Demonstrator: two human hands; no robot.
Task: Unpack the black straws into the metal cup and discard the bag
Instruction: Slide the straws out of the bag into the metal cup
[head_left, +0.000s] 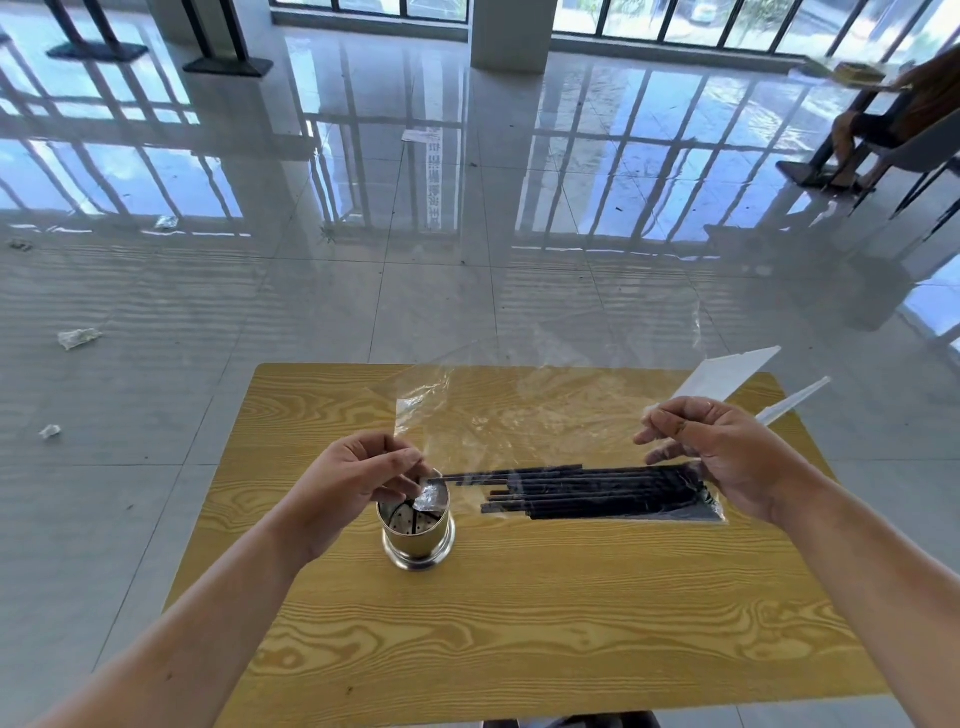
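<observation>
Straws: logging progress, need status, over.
Left hand and right hand each pinch the bag. Straws lying in it on the table, none in the cup. Bag corner over the cup mouth.

Bright daylight from tall dark-framed windows (675, 21) at far end, so scene is backlit. Panes mirrored on glossy grey tiled floor (208, 312): strong blue-white glare, upper half partly washed out. Light on yellow wood-grain counter (519, 623) even; shadows soft & faint, short one under round shiny metal cup (418, 535). Specular glints on clear crinkled plastic bag (519, 415) & cup rim. Focus sharp at centre, slightly soft twd corners. Wide-angle distortion: window bars, floor lines & counter edges bow/splay near frame edges.
</observation>
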